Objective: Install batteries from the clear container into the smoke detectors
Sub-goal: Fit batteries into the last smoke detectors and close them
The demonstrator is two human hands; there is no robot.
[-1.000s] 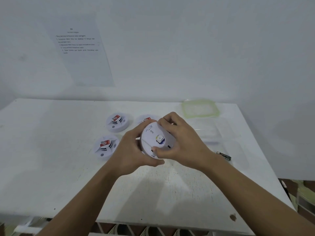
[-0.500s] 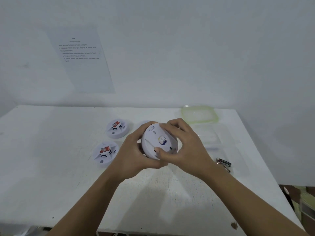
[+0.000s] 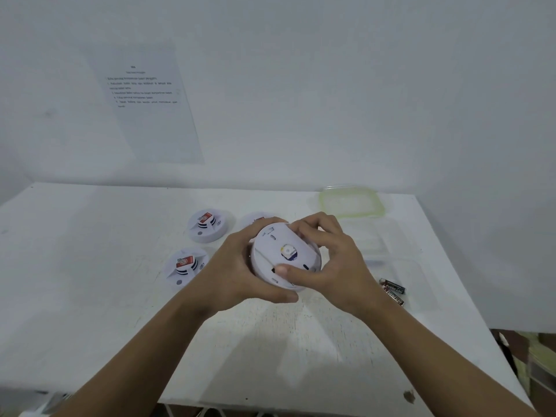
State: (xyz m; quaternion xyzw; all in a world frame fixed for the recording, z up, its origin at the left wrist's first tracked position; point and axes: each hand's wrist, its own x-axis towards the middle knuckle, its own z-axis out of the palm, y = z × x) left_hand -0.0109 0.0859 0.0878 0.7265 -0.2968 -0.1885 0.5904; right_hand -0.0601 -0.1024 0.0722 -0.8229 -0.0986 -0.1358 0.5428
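Observation:
A round white smoke detector (image 3: 285, 254) is held above the white table (image 3: 90, 266), its back side with a small yellow-and-blue label facing me. My left hand (image 3: 237, 272) grips its left rim from behind and below. My right hand (image 3: 337, 260) grips its right rim, thumb across the lower back. Two more detectors lie face up on the table, one (image 3: 209, 225) farther and one (image 3: 186, 266) nearer; a third (image 3: 255, 218) shows partly behind my left hand. Two black batteries (image 3: 392, 291) lie at the right. The clear container (image 3: 379, 245) stands behind my right hand.
A clear lid with a green rim (image 3: 352, 203) lies at the table's back right. A printed sheet (image 3: 147, 97) hangs on the white wall. The table's right edge runs close to the batteries, with clutter on the floor (image 3: 535, 356) beyond it.
The detector has turned a little in my hands, so its back label faces me more squarely. Both hands keep their hold around the rim.

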